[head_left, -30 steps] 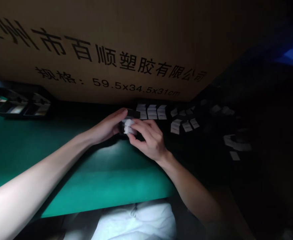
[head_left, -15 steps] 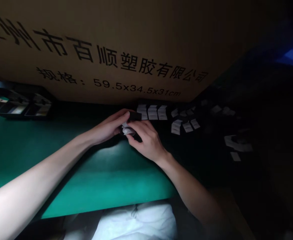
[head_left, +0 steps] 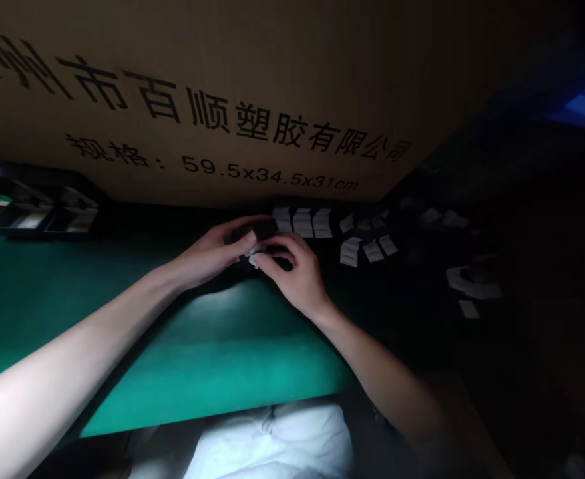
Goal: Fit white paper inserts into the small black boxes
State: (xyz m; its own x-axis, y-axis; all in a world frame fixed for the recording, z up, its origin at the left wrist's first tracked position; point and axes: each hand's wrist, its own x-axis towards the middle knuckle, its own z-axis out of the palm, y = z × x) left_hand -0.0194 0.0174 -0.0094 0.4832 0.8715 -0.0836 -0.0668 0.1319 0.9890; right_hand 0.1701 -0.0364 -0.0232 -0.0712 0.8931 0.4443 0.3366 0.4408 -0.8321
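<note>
Over the green tabletop, my left hand [head_left: 212,251] is closed around a small black box [head_left: 266,230], its thumb lying along the near side. My right hand [head_left: 297,269] meets it from the right. Its thumb and index finger pinch a small white piece [head_left: 253,259], which looks like paper or soft lining, at the box's near side. The fingers partly hide both the box and the white piece. Just behind my right hand, folded white cards [head_left: 303,223] stand in a short row.
A large printed cardboard carton [head_left: 212,80] rises along the back of the green table [head_left: 197,359]. Open black boxes [head_left: 75,216] with pale insides stand at the left. More white cards [head_left: 372,251] and loose white pieces [head_left: 472,285] lie to the right in shadow.
My right thumb and index finger have closed into a tighter pinch. Less of the white piece shows, and the black box is tilted a little differently. The view has shifted slightly.
</note>
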